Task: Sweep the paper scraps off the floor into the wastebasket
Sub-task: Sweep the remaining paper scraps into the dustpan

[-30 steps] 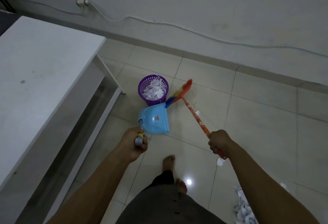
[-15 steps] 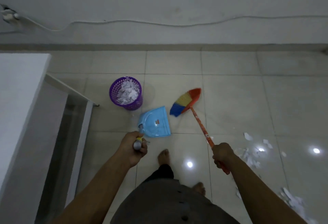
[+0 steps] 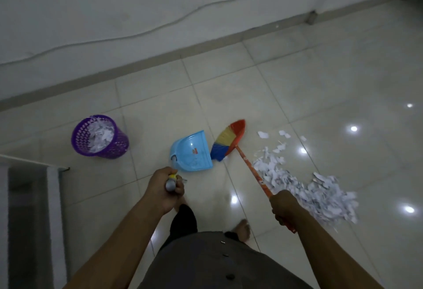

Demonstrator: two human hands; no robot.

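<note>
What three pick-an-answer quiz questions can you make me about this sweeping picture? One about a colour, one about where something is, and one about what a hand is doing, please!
1. What colour is the wastebasket? A green, B purple, C black.
2. Where does the big pile of paper scraps lie? A to the right of the broom, B left of the wastebasket, C against the wall.
3. What is the left hand doing? A hanging open, B holding paper, C gripping the dustpan handle.
Answers: 1 B, its mesh side is purple. 2 A, the scraps spread out to the right of the broom's orange stick. 3 C, its fingers curl round the handle's grey end.
</note>
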